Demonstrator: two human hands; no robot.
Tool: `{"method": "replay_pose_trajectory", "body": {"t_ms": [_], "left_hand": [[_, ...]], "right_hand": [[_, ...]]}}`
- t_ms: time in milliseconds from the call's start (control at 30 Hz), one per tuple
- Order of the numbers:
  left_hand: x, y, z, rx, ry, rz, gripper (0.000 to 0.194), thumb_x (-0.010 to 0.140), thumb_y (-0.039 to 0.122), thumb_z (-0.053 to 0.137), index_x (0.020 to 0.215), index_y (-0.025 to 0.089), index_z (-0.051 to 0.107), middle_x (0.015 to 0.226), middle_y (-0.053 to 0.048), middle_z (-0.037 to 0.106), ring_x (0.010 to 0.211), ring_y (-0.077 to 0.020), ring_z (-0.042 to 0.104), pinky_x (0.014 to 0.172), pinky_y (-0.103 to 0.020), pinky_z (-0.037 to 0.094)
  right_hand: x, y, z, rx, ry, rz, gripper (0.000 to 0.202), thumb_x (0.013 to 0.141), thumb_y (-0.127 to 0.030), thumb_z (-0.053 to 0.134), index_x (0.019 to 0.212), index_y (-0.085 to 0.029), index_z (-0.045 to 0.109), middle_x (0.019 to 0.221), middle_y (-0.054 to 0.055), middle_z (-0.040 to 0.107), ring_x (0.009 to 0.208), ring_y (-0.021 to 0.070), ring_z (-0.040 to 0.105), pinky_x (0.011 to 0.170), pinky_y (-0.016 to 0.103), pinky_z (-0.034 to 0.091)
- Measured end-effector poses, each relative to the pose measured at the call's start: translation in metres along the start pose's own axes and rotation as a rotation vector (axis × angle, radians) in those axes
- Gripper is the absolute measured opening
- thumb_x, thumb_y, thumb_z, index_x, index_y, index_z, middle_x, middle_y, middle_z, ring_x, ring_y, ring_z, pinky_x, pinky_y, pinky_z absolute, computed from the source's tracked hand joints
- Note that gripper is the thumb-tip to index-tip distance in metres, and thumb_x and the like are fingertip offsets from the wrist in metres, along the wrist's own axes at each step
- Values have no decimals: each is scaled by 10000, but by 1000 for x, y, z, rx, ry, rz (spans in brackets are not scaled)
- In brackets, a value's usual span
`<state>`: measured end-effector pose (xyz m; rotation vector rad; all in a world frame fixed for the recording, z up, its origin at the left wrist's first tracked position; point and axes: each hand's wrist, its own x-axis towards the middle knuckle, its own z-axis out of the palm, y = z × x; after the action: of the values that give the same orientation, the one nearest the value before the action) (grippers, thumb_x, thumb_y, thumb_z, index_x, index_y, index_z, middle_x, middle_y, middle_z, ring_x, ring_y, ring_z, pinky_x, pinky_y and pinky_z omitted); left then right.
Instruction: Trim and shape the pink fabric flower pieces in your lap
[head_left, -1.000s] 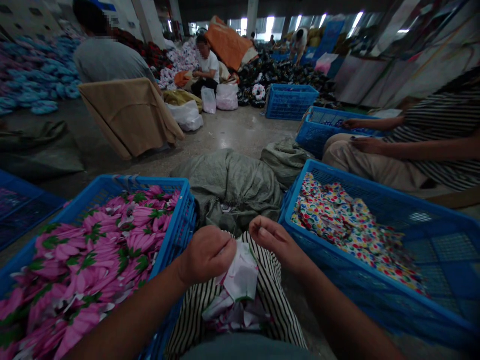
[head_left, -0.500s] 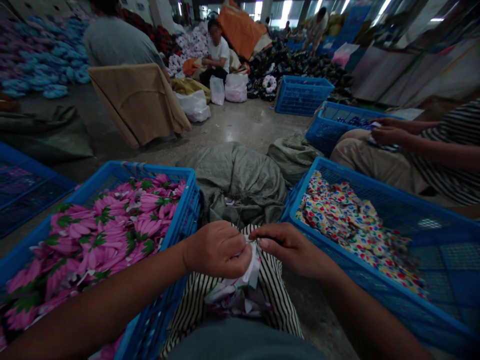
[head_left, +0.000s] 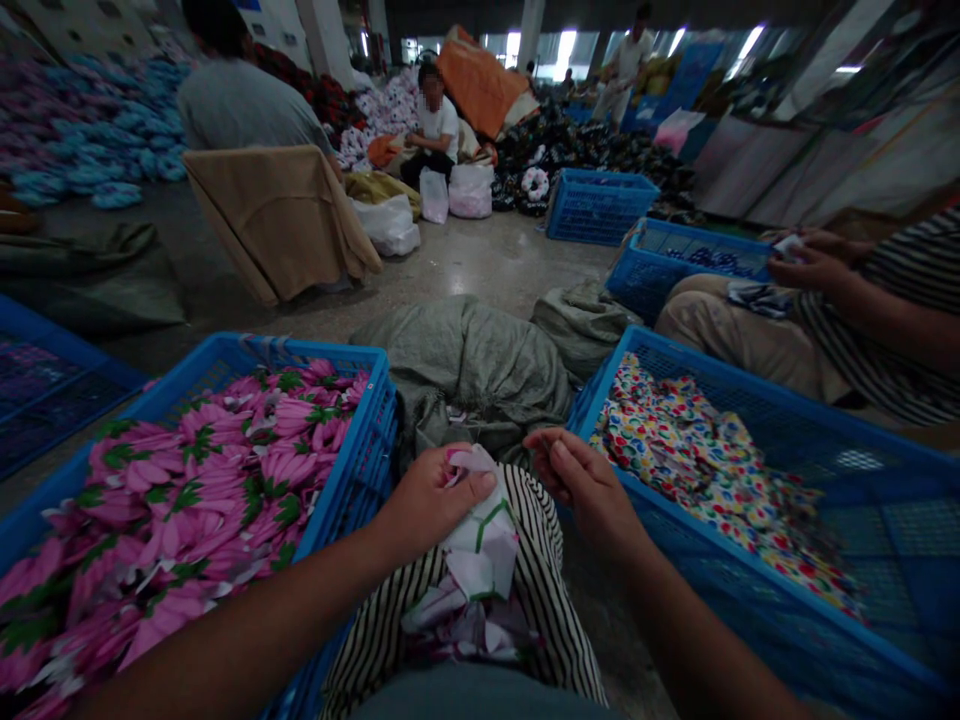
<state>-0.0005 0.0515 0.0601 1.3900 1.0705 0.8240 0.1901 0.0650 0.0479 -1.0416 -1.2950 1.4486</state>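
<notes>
Hovering between blue crates (head_left: 351,440) on grey floor (head_left: 487,258), left grip (head_left: 431,498) pinches cloth (head_left: 491,545), right grip (head_left: 589,485) presses together.

Crate L (head_left: 373,430), crate R (head_left: 735,590), cloth (head_left: 454,612) on lap (head_left: 551,590) btwn

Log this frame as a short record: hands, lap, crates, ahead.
Left hand: pinching white cloth with green lines
Right hand: apart from that cloth, fingers curled; contents unclear
Lap cloth: striped, more pieces on it
Left crate: pink-and-green pieces
Right crate: multicoloured pieces
Ahead: grey-green sack
</notes>
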Motion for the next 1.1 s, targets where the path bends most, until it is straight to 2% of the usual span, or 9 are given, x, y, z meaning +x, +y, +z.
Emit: {"method": "replay_pose_trajectory", "body": {"t_ms": [100, 233, 333, 533, 667, 733, 800, 967, 1100], "left_hand": [[2, 0, 7, -212, -83, -175, 247, 706, 381, 589, 685, 149, 507, 599, 42, 467, 533, -90, 415, 509, -208, 325], [4, 1, 12, -160, -159, -151, 295, 705, 412, 579, 617, 149, 480, 550, 58, 389, 499, -73, 320, 467, -203, 241], [5, 3, 12, -35, -147, -86, 307, 768, 403, 503, 588, 158, 459, 526, 66, 334, 482, -74, 290, 457, -208, 224], [2, 0, 1, 481, 35, 309, 124, 797, 161, 436, 749, 162, 551, 703, -9, 543, 688, -139, 494, 639, -243, 356], [6, -7, -2, 646, 156, 399, 115, 762, 94, 439, 793, 162, 527, 726, -22, 533, 699, -151, 494, 635, -254, 358], [8, -8, 1, 642, 140, 401, 86, 754, 107, 460, 769, 159, 528, 707, -16, 520, 679, -147, 485, 617, -252, 348], [9, -7, 5, 547, 96, 333, 65, 757, 144, 477, 731, 157, 535, 678, -5, 517, 650, -137, 478, 591, -244, 338], [10, -7, 1, -96, -28, -142, 214, 736, 356, 555, 752, 144, 573, 607, 26, 535, 524, -99, 455, 502, -213, 321], [9, -12, -10, -451, -65, -255, 279, 663, 392, 635, 725, 122, 598, 580, 24, 544, 483, -74, 439, 489, -200, 321]], "right_hand": [[-1, -1, 8, 28, -62, -15, 288, 751, -419, 599, 921, -187, 575, 647, -39, 436, 524, 81, 359, 464, 190, 276], [3, -8, 21, -34, -168, -15, 214, 701, -326, 655, 837, -175, 586, 627, -39, 469, 561, 94, 411, 516, 205, 316], [9, -7, 23, -55, -134, -18, 153, 713, -285, 630, 669, -152, 571, 581, -34, 485, 539, 90, 415, 518, 207, 323], [15, 11, 5, 257, 266, 20, 211, 720, -318, 636, 667, -180, 485, 468, -94, 336, 389, 51, 240, 373, 176, 174], [3, 18, 7, 259, 141, 47, 186, 727, -330, 636, 783, -181, 540, 529, -81, 369, 409, 49, 261, 380, 167, 188], [0, 20, 15, 212, 50, 35, 243, 693, -314, 665, 877, -187, 569, 594, -63, 427, 459, 56, 332, 411, 165, 243], [0, 22, 21, 172, 6, 37, 212, 668, -304, 678, 806, -170, 588, 600, -49, 458, 490, 64, 373, 434, 169, 279], [10, 23, 21, 298, 125, 195, 222, 662, -319, 659, 644, -176, 491, 448, -95, 365, 347, 36, 248, 336, 166, 166], [10, 25, 16, 320, 138, 281, 249, 646, -307, 666, 633, -184, 450, 432, -106, 351, 316, 31, 231, 310, 164, 127]]}}
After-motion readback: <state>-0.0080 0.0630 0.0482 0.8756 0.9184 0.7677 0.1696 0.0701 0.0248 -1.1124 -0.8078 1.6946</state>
